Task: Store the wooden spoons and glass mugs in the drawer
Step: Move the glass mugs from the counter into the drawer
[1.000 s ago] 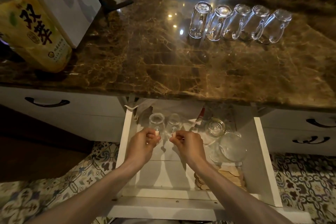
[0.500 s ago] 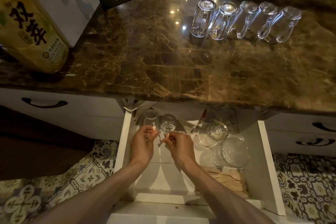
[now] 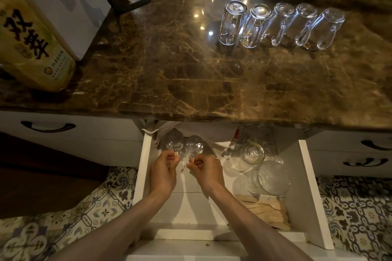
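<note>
White-painted wood forms the open drawer (image 3: 314,207) nearest the camera, pulled out below the counter edge over a patterned tile floor (image 3: 360,214). In its near right corner lies a stack of pale wooden spoons (image 3: 265,211); just beyond them, clear glass lids and a glass jar (image 3: 253,152) rest on their sides. Both forearms reach in from below. The left hand (image 3: 163,172) is curled, thumb and fingers pinched on the handle of a glass mug (image 3: 174,144) at the drawer's far left; the right hand (image 3: 206,171) pinches the handle of a second glass mug (image 3: 194,146) just beside the first, the two mugs touching or nearly so. Whether the mugs sit on the drawer floor cannot be told. Farther off, the brown marble countertop (image 3: 169,59) carries five more glass mugs (image 3: 282,24) in a tight row, upside down, at the far right. At far left stand a yellow-labelled bottle (image 3: 31,48) and a white box (image 3: 70,12)
</note>
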`<state>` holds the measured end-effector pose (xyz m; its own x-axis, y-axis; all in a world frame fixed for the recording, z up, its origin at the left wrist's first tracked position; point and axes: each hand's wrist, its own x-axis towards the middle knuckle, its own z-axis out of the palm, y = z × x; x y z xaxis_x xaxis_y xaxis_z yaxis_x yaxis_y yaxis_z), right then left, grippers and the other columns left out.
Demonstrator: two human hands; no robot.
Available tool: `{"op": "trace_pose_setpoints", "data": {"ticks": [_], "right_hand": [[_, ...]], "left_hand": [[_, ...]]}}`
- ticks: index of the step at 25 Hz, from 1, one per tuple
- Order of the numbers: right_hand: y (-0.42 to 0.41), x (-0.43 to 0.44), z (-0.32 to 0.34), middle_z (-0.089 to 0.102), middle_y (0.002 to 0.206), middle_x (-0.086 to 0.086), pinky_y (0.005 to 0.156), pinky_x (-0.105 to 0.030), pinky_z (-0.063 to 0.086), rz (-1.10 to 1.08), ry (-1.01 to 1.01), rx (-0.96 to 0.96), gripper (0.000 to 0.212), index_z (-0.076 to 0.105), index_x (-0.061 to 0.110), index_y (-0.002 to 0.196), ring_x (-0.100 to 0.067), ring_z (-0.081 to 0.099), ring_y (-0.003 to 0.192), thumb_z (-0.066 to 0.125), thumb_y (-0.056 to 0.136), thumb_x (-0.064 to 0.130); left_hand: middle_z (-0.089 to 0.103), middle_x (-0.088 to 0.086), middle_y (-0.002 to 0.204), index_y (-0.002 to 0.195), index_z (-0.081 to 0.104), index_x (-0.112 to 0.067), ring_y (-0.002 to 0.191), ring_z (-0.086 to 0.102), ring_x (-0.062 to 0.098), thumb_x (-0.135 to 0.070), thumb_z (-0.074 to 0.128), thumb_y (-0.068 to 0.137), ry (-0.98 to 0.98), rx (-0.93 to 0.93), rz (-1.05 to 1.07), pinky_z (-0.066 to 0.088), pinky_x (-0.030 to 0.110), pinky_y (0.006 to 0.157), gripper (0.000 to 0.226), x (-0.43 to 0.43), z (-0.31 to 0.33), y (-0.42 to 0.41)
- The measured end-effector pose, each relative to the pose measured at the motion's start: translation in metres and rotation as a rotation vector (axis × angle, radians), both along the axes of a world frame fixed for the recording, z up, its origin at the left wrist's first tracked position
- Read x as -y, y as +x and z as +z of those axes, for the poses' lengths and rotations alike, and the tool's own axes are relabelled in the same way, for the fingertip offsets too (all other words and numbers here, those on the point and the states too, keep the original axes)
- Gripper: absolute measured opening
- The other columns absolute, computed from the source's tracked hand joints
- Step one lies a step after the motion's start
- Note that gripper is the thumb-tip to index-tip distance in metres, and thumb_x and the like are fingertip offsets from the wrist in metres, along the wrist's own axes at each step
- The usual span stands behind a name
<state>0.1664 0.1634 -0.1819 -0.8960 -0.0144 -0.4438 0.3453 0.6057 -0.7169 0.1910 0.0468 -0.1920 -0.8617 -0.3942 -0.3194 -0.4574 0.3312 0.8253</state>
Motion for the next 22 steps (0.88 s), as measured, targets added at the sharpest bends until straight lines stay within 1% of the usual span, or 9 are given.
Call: {"op": "trace_pose_setpoints", "data": {"ticks": [2, 5, 9, 12, 14, 17, 18, 20, 22], "right_hand": [[-0.002, 0.000, 0.000, 0.072, 0.084, -0.005, 0.082, -0.038, 0.055, -0.021, -0.019, 0.055, 0.008, 0.070, 0.013, 0.075, -0.018, 0.068, 0.081, 0.072, 0.081, 0.017], [-0.004, 0.000, 0.001, 0.072, 0.085, -0.003, 0.078, -0.032, 0.052, 0.043, 0.079, 0.062, 0.016, 0.066, 0.018, 0.069, -0.017, 0.065, 0.082, 0.070, 0.082, 0.026], [-0.004, 0.000, 0.002, 0.071, 0.086, -0.004, 0.071, -0.026, 0.046, 0.094, 0.184, 0.061, 0.019, 0.067, 0.016, 0.076, -0.020, 0.064, 0.083, 0.067, 0.083, 0.033], [-0.007, -0.002, 0.005, 0.071, 0.094, -0.004, 0.074, -0.027, 0.048, 0.142, 0.202, 0.111, 0.018, 0.070, 0.016, 0.085, -0.020, 0.065, 0.089, 0.069, 0.081, 0.033], [-0.012, -0.006, 0.008, 0.070, 0.104, -0.003, 0.079, -0.027, 0.048, 0.197, 0.215, 0.194, 0.027, 0.069, 0.017, 0.099, -0.020, 0.064, 0.097, 0.070, 0.079, 0.036], [-0.020, -0.012, 0.021, 0.066, 0.116, -0.002, 0.082, -0.025, 0.045, 0.296, 0.245, 0.306, 0.043, 0.063, 0.018, 0.113, -0.019, 0.061, 0.106, 0.070, 0.078, 0.041], [-0.022, -0.014, 0.027, 0.066, 0.116, -0.003, 0.083, -0.026, 0.046, 0.330, 0.254, 0.306, 0.044, 0.062, 0.019, 0.114, -0.020, 0.061, 0.105, 0.070, 0.078, 0.042], [-0.026, -0.019, 0.045, 0.069, 0.110, -0.005, 0.083, -0.030, 0.050, 0.404, 0.243, 0.281, 0.042, 0.064, 0.018, 0.113, -0.021, 0.065, 0.097, 0.068, 0.080, 0.043], [-0.030, -0.026, 0.068, 0.072, 0.098, -0.004, 0.078, -0.031, 0.053, 0.458, 0.224, 0.247, 0.033, 0.070, 0.018, 0.103, -0.020, 0.067, 0.089, 0.067, 0.081, 0.043]], "left_hand": [[0.059, -0.008, 0.078, 0.091, 0.055, -0.018, 0.075, 0.056, 0.009, -0.013, 0.057, 0.091, 0.033, 0.058, 0.000, 0.041, 0.019, 0.061, 0.006, 0.001, -0.003, -0.003], [0.059, -0.005, 0.080, 0.090, 0.053, -0.020, 0.081, 0.058, 0.016, -0.012, 0.054, 0.092, 0.077, 0.108, 0.013, 0.041, 0.024, 0.063, 0.008, 0.000, -0.005, -0.005], [0.059, -0.002, 0.095, 0.093, 0.048, -0.024, 0.094, 0.056, 0.020, -0.017, 0.047, 0.096, 0.157, 0.190, -0.013, 0.042, 0.030, 0.076, 0.007, 0.001, -0.008, -0.008], [0.060, 0.002, 0.107, 0.100, 0.047, -0.024, 0.102, 0.056, 0.024, -0.021, 0.051, 0.094, 0.177, 0.276, -0.065, 0.044, 0.036, 0.088, 0.007, 0.002, -0.003, -0.011], [0.058, 0.002, 0.112, 0.108, 0.048, -0.022, 0.110, 0.055, 0.025, -0.024, 0.055, 0.092, 0.200, 0.337, -0.151, 0.042, 0.032, 0.086, 0.017, 0.003, 0.007, -0.016], [0.054, 0.004, 0.130, 0.131, 0.046, -0.014, 0.119, 0.051, 0.024, -0.033, 0.056, 0.091, 0.238, 0.437, -0.294, 0.042, 0.036, 0.100, 0.045, 0.008, 0.026, -0.024], [0.054, 0.004, 0.132, 0.133, 0.045, -0.015, 0.118, 0.052, 0.024, -0.036, 0.055, 0.091, 0.203, 0.462, -0.361, 0.042, 0.038, 0.101, 0.047, 0.010, 0.034, -0.026], [0.055, 0.001, 0.125, 0.129, 0.047, -0.017, 0.108, 0.055, 0.020, -0.044, 0.051, 0.092, 0.071, 0.494, -0.521, 0.045, 0.034, 0.094, 0.046, 0.015, 0.055, -0.027], [0.054, 0.003, 0.120, 0.128, 0.046, -0.022, 0.106, 0.054, 0.018, -0.052, 0.045, 0.091, -0.062, 0.491, -0.695, 0.043, 0.032, 0.092, 0.047, 0.017, 0.077, -0.027]]}}
